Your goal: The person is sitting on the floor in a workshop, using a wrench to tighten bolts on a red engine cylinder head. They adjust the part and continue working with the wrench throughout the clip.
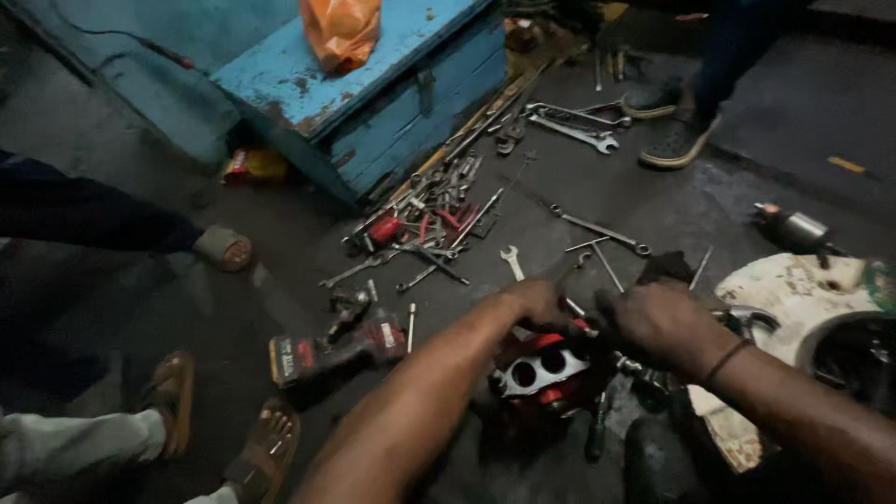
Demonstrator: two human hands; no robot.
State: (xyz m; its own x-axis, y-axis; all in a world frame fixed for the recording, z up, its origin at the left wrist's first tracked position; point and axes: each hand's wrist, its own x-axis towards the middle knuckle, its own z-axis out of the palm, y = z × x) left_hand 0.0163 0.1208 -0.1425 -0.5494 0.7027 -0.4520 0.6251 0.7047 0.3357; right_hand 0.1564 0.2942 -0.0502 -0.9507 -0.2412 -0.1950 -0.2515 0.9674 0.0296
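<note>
Both my hands reach down to a red metal part (541, 373) with round holes in a pale plate, lying on the dark floor. My left hand (537, 303) grips its top edge with curled fingers. My right hand (658, 322), a thin band on its wrist, closes on dark metal pieces at the part's right side. What lies under my fingers is hidden.
Several spanners and hand tools (439, 219) lie scattered on the floor (709, 201), with more spanners (579, 126) farther back. A red power tool (336, 350) lies at left. A blue wooden box (373, 84) carries an orange bag (341, 33). Other people's feet (224, 434) and shoes (677, 140) stand nearby.
</note>
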